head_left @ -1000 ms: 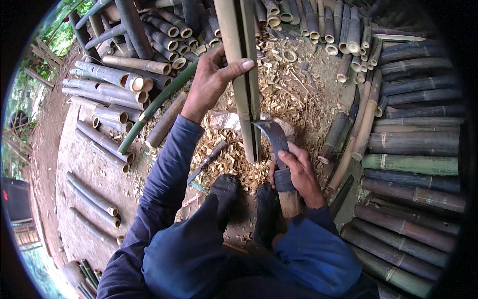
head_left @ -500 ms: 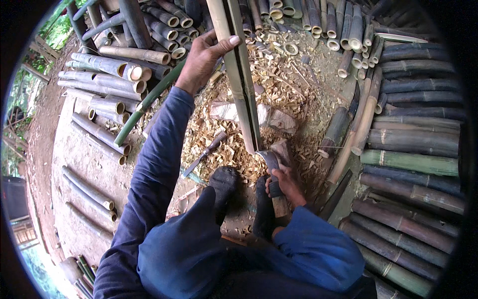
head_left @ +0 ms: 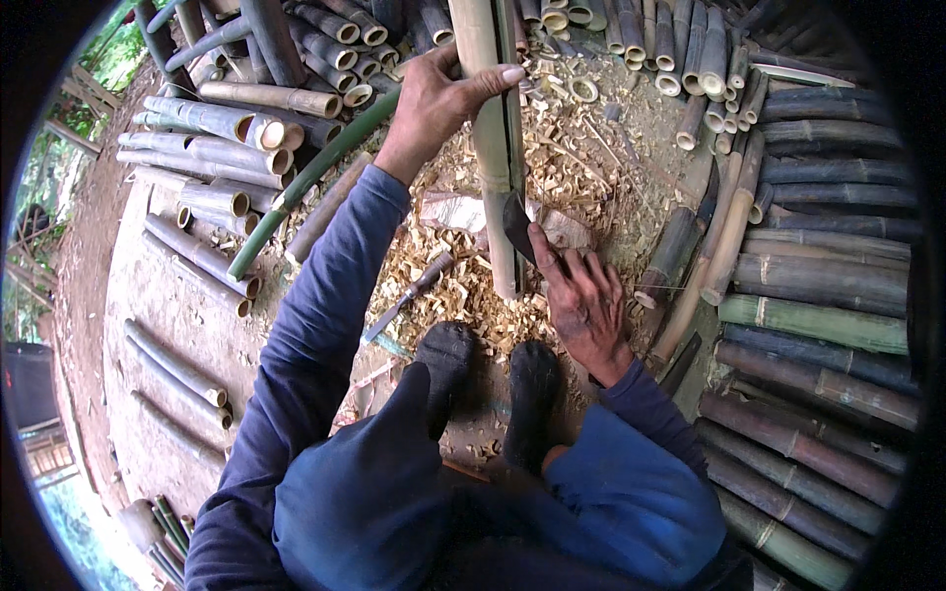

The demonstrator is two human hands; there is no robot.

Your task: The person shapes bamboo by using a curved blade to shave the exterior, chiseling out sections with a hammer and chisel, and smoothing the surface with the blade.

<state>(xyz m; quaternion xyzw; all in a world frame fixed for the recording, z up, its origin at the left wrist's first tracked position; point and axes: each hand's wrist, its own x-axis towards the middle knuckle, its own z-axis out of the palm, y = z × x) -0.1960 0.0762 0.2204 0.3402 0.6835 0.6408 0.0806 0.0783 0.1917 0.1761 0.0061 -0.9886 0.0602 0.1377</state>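
Note:
My left hand [head_left: 439,103] grips a tall, pale bamboo pole [head_left: 485,138] that stands upright in front of me, its foot among wood shavings. My right hand [head_left: 583,300] is closed around the handle of a broad chopping knife. The dark knife blade [head_left: 518,227] lies against the right side of the pole, low down. Both my sleeves are dark blue. My two feet in dark footwear [head_left: 493,379] rest just below the pole's foot.
Pale bamboo shavings [head_left: 463,286] and cut rings cover the ground. A second small blade [head_left: 409,294] lies among them. Bamboo culms are stacked at the left [head_left: 217,133], the top and the right [head_left: 818,286]. A green pole [head_left: 305,182] lies slantwise.
My right hand has brought the knife from a raised position down against the lower part of the pole. My left hand has kept its hold on the pole.

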